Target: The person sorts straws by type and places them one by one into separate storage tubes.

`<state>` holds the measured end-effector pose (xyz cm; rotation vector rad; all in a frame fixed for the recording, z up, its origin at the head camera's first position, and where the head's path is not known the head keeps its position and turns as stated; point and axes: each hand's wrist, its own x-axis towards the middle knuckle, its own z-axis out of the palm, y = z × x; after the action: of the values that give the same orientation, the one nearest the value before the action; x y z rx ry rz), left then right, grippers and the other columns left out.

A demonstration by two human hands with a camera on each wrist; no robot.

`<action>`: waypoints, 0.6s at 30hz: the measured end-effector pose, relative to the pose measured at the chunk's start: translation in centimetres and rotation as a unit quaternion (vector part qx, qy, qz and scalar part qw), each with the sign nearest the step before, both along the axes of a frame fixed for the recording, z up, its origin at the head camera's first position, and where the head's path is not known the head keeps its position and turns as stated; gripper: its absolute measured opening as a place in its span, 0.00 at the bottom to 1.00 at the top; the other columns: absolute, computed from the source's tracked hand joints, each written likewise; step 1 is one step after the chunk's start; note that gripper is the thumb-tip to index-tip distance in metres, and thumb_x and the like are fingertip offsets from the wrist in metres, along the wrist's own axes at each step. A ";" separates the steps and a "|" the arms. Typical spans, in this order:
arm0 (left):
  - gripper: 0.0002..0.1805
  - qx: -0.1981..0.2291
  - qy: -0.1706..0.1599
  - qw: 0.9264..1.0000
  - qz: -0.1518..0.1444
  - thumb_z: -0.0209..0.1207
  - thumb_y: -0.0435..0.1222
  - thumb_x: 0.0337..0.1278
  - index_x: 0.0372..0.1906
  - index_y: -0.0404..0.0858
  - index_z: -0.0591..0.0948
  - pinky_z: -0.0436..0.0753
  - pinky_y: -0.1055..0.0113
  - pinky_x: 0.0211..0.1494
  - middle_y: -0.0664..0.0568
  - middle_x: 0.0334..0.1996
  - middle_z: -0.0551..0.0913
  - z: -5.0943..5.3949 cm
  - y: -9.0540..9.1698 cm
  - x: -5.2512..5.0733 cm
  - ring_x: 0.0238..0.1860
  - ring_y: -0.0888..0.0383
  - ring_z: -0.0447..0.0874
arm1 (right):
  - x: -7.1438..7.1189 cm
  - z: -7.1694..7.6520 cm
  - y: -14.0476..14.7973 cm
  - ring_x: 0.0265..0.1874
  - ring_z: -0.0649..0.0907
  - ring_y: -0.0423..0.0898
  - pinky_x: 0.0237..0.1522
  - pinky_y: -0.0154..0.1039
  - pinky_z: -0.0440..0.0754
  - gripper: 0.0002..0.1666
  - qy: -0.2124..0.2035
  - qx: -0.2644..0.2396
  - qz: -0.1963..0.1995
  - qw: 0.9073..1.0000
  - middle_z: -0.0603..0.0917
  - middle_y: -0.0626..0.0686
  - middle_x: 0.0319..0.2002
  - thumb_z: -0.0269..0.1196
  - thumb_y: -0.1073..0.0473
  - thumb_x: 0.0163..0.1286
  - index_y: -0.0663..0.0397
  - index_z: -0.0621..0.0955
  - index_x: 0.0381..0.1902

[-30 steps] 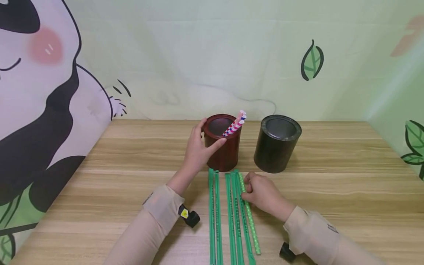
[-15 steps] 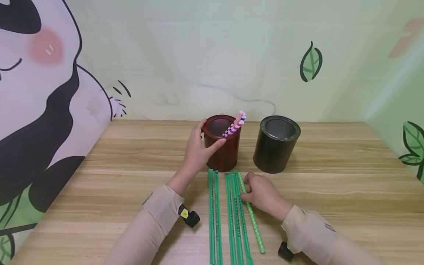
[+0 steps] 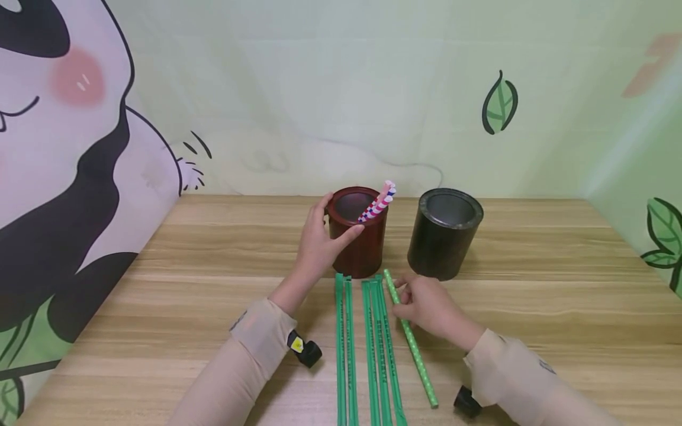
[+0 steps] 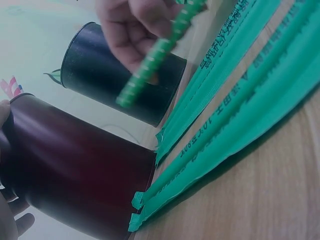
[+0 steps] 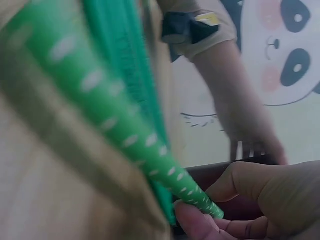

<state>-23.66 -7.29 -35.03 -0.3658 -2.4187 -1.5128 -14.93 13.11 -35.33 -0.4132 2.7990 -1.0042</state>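
My left hand (image 3: pixel 318 242) holds a dark red cup (image 3: pixel 362 251) by its left side, thumb across the front near the rim and fingers around the back. Several striped paper straws (image 3: pixel 377 206) lean out of that cup to the right. With thumb and fingers, my right hand (image 3: pixel 433 306) pinches a green paper straw with white dots (image 3: pixel 417 355) near its far end. In the right wrist view the green straw (image 5: pixel 135 140) runs slanting out of the pinch, its shadow on the tabletop beside it. Green-wrapped straws (image 3: pixel 380 361) lie just left of it.
A black cup (image 3: pixel 441 251) stands upright to the right of the red one. Another pair of green-wrapped straws (image 3: pixel 341 355) lies lengthwise on the wooden table (image 3: pixel 559 284). Behind the table hangs a pale green backdrop (image 3: pixel 277 89) with a panda picture.
The dotted straw has come away from the wrapped straws, its near end swinging right and its far end rising slightly. My right hand has shifted a little right; the left hand stays on the cup.
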 end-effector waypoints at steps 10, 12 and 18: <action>0.48 0.004 0.004 1.000 -0.006 0.68 0.50 0.50 0.72 0.39 0.58 0.69 0.47 0.69 0.44 0.65 0.68 0.1 0.1 0.0 0.66 0.49 0.67 | 0.2 4.3 1.0 0.27 0.76 0.42 0.26 0.30 0.77 0.21 0.064 -0.044 0.007 0.997 0.78 0.53 0.29 0.61 0.70 0.54 0.64 0.74 0.48; 0.48 0.005 0.003 1.000 -0.005 0.68 0.50 0.50 0.72 0.39 0.58 0.69 0.47 0.69 0.44 0.65 0.68 0.0 0.1 0.0 0.66 0.49 0.67 | 0.1 5.4 1.1 0.28 0.77 0.42 0.27 0.30 0.78 0.22 0.082 -0.051 0.010 0.995 0.78 0.53 0.31 0.61 0.70 0.54 0.64 0.74 0.49; 0.48 0.009 -0.001 1.000 -0.007 0.67 0.49 0.51 0.73 0.38 0.58 0.69 0.47 0.69 0.43 0.65 0.68 0.1 0.0 -0.1 0.66 0.48 0.67 | -0.2 8.3 1.2 0.31 0.79 0.44 0.31 0.32 0.81 0.22 0.143 -0.072 0.016 0.987 0.79 0.55 0.34 0.59 0.71 0.57 0.63 0.72 0.51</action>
<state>-23.73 -7.25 -34.95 -0.3783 -2.4078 -1.5415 -15.18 14.34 -27.07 -0.6680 2.9626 -1.2356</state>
